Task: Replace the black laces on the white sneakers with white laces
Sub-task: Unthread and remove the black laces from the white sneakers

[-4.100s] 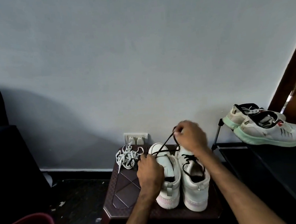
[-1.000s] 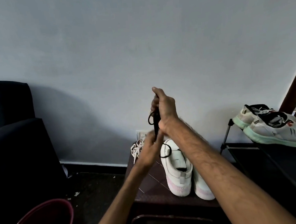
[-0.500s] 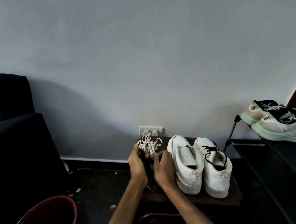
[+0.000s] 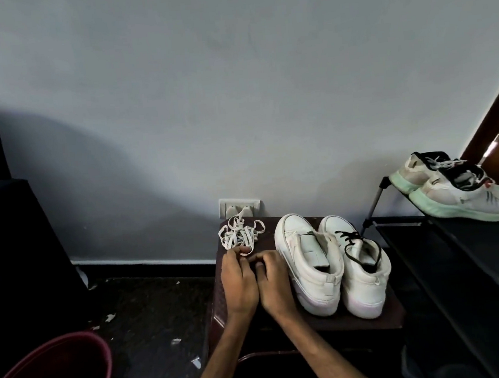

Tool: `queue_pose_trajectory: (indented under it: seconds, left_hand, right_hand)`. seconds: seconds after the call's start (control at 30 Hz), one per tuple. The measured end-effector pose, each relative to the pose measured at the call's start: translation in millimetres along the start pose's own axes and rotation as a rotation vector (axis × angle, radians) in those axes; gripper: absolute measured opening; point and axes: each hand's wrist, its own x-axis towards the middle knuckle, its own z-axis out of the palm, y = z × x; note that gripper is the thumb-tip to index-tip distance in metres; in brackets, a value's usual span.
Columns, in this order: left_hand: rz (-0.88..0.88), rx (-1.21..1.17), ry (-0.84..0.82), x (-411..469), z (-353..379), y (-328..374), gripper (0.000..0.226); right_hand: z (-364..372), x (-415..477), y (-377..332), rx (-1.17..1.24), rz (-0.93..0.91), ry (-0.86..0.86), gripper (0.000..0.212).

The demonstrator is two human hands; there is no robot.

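Dark bench [image 4: 265,226]: white laces [image 4: 240,235] lie just beyond left hand [image 4: 239,284], farther from right hand [image 4: 274,281]; both grips curled, contents unclear.

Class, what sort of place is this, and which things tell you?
Probably a room at home: a shoe rack holding trainers, a low wall socket, and a dark armchair.
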Motion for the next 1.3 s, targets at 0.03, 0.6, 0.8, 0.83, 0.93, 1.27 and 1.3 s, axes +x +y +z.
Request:
queue_pose_trajectory:
  seconds: [0.03, 0.6, 0.8, 0.83, 0.93, 1.27, 1.3]
  left_hand:
    - [0.019, 0.018, -0.011, 1, 0, 0, 0.023]
    - [0.072, 0.110, -0.358, -6, -1, 7, 0.076]
    - [0.071, 0.269, -0.452, -6, 5, 5, 0.079]
    - [0.062, 0.302, -0.452, -4, 4, 5, 0.075]
    - [0.154, 0.481, -0.493, 2, 3, -2, 0.062]
    - [0.275, 0.978, -0.509, -9, 13, 0, 0.053]
    - [0.262, 0.994, -0.515, -10, 13, 2, 0.055]
  right_hand:
    - [1, 0, 0, -0.001, 0.001, -0.004, 0.016]
    - [-1, -3, -5, 0.477, 0.115, 0.032, 0.027]
    - [-8, 3, -5, 0.659, 0.214, -0.029, 0.043]
    - [-9, 3, -8, 0.674, 0.210, -0.047, 0.046]
    - [-19, 0, -26, 0.636, 0.107, -0.093, 0.047]
    - [-154, 73, -73, -0.321, -0.058, -0.133, 0.035]
    - [-163, 75, -67, -0.487, 0.054, -0.242, 0.037]
